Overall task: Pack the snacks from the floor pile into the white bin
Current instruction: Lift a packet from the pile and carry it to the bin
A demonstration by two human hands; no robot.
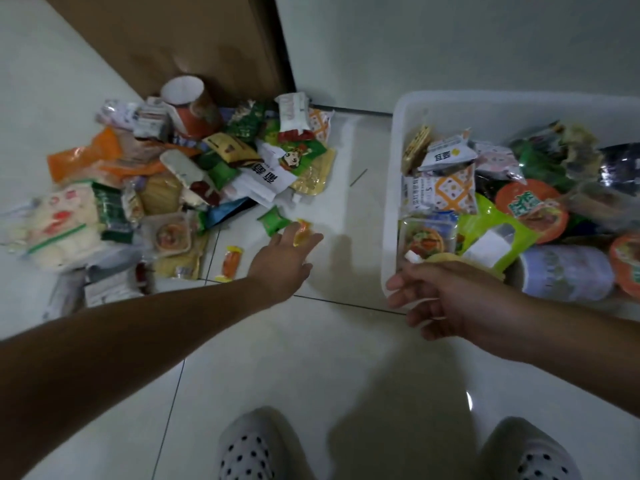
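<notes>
White tiles [311, 358] held a snack pile [180, 181] by a brown door [207, 39], left hand [284, 261] spread over a yellow packet [304, 233], right hand [446, 299] loose and empty beside the bin [393, 188].

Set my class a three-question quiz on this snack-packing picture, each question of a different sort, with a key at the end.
1. True or false: the white bin is empty.
2. The left hand stretches toward: A) a small yellow packet on the floor; B) a drinking glass; C) a pair of scissors.
3. Fill in: the ____ hand is at the bin's near left corner.
Key: 1 false, it already holds many snacks. 2 A. 3 right hand.
</notes>
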